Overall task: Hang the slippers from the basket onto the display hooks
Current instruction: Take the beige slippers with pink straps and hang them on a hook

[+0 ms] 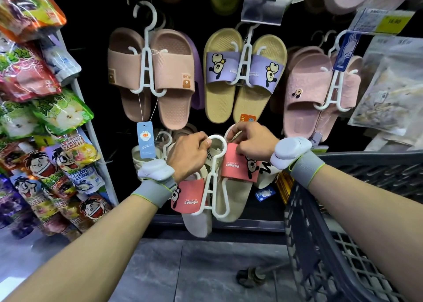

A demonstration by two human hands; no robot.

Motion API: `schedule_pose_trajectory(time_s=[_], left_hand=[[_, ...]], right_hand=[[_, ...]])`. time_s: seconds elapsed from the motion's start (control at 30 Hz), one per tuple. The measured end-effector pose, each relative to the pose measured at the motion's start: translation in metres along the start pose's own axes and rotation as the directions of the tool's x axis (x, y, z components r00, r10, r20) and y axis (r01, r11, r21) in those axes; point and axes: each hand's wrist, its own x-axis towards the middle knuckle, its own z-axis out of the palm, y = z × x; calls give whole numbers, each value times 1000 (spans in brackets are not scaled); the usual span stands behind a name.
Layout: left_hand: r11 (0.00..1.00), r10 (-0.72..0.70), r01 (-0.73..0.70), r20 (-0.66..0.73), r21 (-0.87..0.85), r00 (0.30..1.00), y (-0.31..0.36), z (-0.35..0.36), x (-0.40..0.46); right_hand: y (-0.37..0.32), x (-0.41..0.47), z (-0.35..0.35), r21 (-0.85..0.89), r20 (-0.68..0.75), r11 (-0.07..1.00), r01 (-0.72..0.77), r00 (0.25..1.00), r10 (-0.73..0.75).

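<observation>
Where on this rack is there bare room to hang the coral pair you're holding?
Middle row is crowded: peach bear pair, purple-strap pair and pink pair hang side by side. Bare dark panel shows only in the lower row, right of the coral pair, below the pink pair, beside the basket.

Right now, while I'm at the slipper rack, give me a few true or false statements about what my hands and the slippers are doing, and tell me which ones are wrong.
1. Both hands hold the pair with the coral straps. True; the left hand grips the white hanger near its hook, and the right hand is at the right slipper.
2. The purple-strap pair hangs on the rack. True.
3. The basket is on the person's left. False; it is on the right.
4. The bear-label slippers are green. False; they are pink.
</observation>
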Motion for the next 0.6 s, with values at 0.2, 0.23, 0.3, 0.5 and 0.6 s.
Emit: schedule_pose_trajectory(time_s=[0.2,0.23,0.3,0.5,0.6], left_hand=[[996,-31,23,-98,-90,995,1,-7,4],[995,-29,19,-105,-101,994,2,-7,4],[993,-22,8,-111,-119,994,3,-8,4],[986,47,-58,-76,-154,996,6,-4,1],[983,72,-83,-72,-165,995,7,-5,1]], right_hand=[[-2,-5,7,-146,127,989,29,992,-10],[-3,-5,7,-168,151,985,32,989,-6],[-5,-6,8,-217,207,975,41,978,4],[-6,-10,12,-381,292,921,79,956,39],[-7,-11,10,-387,255,919,72,966,32]])
